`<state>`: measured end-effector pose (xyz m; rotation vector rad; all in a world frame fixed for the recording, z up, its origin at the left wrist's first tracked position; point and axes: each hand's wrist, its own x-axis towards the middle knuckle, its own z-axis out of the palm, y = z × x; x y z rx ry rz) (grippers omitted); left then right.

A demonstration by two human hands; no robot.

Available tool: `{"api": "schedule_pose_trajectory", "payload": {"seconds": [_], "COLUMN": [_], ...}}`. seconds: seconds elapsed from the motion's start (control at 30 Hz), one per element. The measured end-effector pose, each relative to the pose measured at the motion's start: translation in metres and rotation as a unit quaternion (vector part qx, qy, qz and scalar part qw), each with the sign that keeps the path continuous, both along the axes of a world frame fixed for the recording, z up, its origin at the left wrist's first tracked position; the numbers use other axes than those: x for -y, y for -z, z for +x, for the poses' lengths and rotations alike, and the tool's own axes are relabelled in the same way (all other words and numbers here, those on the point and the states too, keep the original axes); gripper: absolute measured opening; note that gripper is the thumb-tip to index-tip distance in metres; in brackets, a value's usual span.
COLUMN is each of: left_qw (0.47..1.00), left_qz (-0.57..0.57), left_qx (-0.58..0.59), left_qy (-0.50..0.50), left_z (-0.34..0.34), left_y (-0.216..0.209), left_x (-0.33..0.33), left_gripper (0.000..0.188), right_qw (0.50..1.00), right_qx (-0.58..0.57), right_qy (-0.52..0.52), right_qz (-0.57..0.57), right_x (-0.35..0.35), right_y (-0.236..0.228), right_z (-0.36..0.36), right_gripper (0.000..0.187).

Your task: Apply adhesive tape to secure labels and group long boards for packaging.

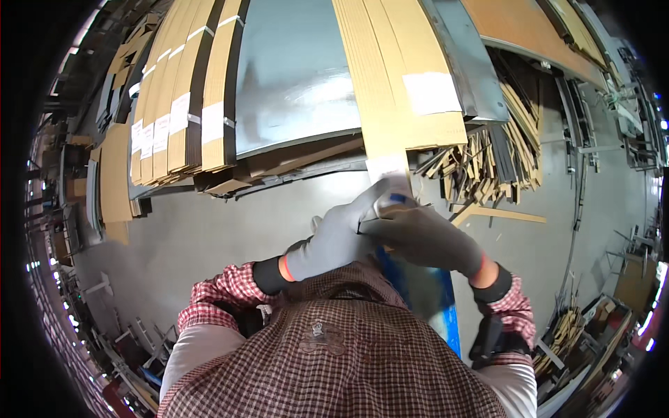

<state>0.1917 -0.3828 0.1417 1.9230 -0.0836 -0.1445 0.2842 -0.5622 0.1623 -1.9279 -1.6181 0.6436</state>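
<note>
My left hand and my right hand, both in grey gloves, meet in front of my body. Their fingers are curled closed around a small white and blue item, too blurred to name. Just beyond the fingertips lies the near end of a long tan cardboard strip, with a white band across it. This strip juts toward me past the edge of a grey sheet-topped stack. Beside it on the right, a wider cardboard bundle carries a white paper label.
Several tan cardboard bundles with white bands stand at the left of the stack. Loose strips are heaped at its right, and one strip lies on the grey floor. A blue-edged board runs below my right forearm.
</note>
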Motion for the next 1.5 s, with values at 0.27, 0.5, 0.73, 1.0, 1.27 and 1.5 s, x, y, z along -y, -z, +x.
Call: {"api": "schedule_pose_trajectory", "payload": {"seconds": [0.27,0.5,0.73,1.0,1.27,1.5], "left_qw": [0.939,0.929,0.961,0.954,0.931,0.958], "left_qz": [-0.159,-0.023,-0.115,-0.114,0.311,0.188], "left_qx": [-0.303,-0.251,-0.206,0.004,-0.003,0.215], "left_qy": [-0.016,0.271,0.143,0.277,0.192,-0.006], "left_z": [0.030,0.094,0.068,0.087,0.092,0.069], "left_y": [0.101,0.238,0.242,0.134,0.152,0.163], "left_x": [-0.067,-0.029,-0.042,-0.025,0.036,0.039], "left_gripper": [0.062,0.037,0.036,0.028,0.031,0.015], "right_qw": [0.944,0.860,0.850,0.809,0.879,0.945], "right_qx": [-0.021,-0.259,0.183,0.304,-0.071,0.023], "right_qy": [0.239,0.424,0.422,0.491,0.395,0.211], "right_qz": [-0.226,-0.116,-0.258,-0.104,-0.257,-0.249], "right_x": [0.044,0.015,-0.052,-0.034,-0.016,0.031], "right_y": [0.108,0.224,0.114,0.171,0.059,0.144], "right_z": [0.097,0.068,-0.031,-0.040,-0.006,0.089], "right_gripper": [0.022,0.028,0.082,0.064,0.031,0.029]}}
